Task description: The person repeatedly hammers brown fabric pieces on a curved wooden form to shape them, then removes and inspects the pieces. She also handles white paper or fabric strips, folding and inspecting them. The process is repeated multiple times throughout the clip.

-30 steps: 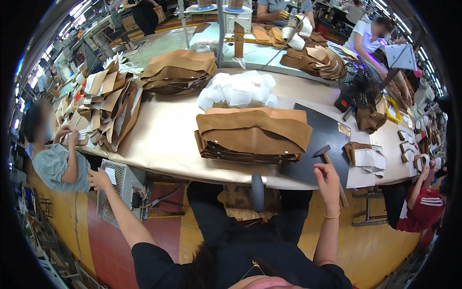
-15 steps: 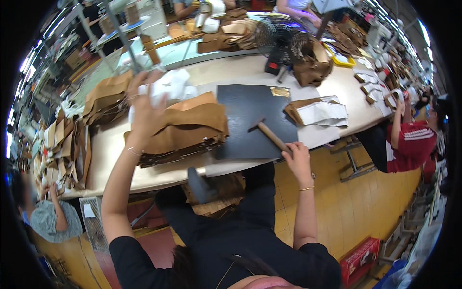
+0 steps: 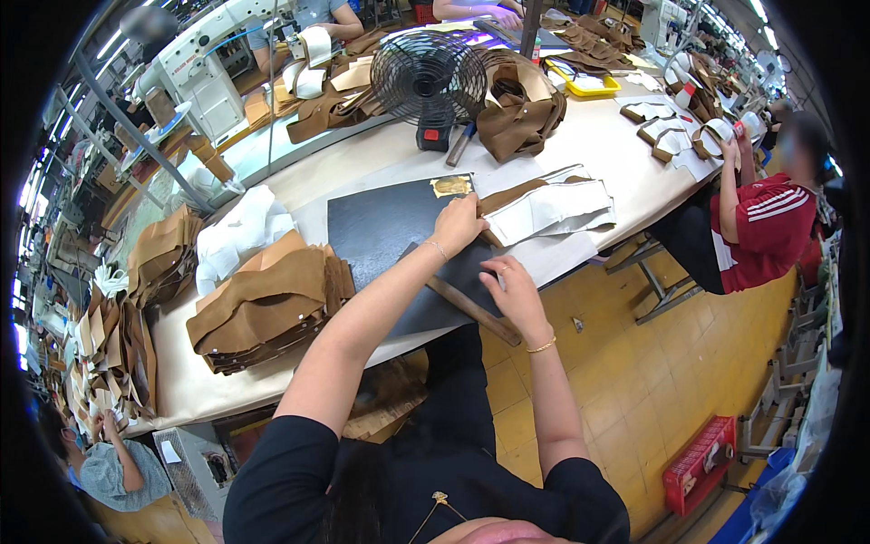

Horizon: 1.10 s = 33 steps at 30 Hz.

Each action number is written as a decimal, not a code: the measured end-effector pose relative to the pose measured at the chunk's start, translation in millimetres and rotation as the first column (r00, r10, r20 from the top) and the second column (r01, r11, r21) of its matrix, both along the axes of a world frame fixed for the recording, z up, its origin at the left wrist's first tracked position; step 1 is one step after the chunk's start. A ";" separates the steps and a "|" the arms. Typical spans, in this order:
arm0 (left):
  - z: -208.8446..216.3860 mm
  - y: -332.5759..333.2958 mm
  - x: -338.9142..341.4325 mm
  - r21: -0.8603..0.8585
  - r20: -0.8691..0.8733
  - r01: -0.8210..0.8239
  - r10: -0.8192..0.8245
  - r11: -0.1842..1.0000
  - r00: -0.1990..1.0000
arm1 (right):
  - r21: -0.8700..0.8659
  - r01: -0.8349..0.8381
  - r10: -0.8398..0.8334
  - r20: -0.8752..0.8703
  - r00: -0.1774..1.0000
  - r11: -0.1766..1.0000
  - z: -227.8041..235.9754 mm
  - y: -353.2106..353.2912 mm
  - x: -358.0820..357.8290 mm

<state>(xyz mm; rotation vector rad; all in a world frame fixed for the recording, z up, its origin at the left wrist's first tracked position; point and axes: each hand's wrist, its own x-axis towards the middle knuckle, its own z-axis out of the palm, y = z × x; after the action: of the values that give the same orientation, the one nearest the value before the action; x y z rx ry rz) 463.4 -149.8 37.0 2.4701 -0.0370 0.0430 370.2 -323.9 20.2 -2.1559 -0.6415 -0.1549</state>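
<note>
My left hand (image 3: 460,225) reaches across the black board (image 3: 376,218) to the left end of a stack of white-faced brown leather pieces (image 3: 553,208). Its fingers are curled closed at the stack's corner; what they grip is hidden. My right hand (image 3: 515,295) hovers just right of the board, empty, thumb and forefinger apart. A hammer (image 3: 471,310) lies across the board's near part, its wooden handle jutting past the edge; my left forearm partly covers its head. Left of the board rests a thick pile of brown leather pieces (image 3: 258,299).
White pieces (image 3: 240,231) lie heaped behind the brown pile. A black fan (image 3: 429,82) and a bundle of brown leather (image 3: 521,113) stand beyond the board, near a yellow tray (image 3: 584,82). A person in a red shirt (image 3: 770,227) works at the right; another sits at far left.
My left hand has swung right, from the white heap to the stack's left end. My right hand has let go of the hammer handle. The view has shifted.
</note>
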 end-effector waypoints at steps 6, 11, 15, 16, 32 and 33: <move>34.2 -12.0 40.7 -0.511 -0.217 -0.070 -0.050 0.857 0.975 | -0.052 0.042 -0.033 0.164 0.986 0.998 -14.7 25.2 36.1; 87.2 -38.9 63.0 -0.733 -0.177 -0.007 -0.181 0.680 0.968 | -0.298 0.127 -0.092 0.131 0.987 0.946 -46.9 28.3 70.8; 143.1 -46.1 78.0 -0.900 0.033 0.085 -0.127 0.428 0.991 | -0.338 0.065 -0.062 0.021 0.998 0.939 -52.5 24.9 73.1; 161.1 -46.6 78.3 -0.927 0.089 0.122 -0.108 0.354 0.990 | -0.339 0.058 -0.060 0.002 0.998 0.939 -48.5 24.7 71.1; 327.5 35.6 -8.9 -0.719 0.287 0.346 -0.197 0.603 0.938 | -0.373 -0.063 0.085 0.044 0.995 0.926 -8.7 102.7 -28.0; 328.7 44.3 -14.4 -0.726 0.347 0.400 -0.204 0.559 0.915 | -0.366 -0.057 0.067 0.016 0.998 0.929 -5.5 101.2 -36.0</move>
<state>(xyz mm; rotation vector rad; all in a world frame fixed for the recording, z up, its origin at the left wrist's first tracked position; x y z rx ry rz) 449.0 -105.5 365.7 1.5105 -0.4566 0.1550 334.1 -222.7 14.7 -2.4901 -0.8051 -0.0315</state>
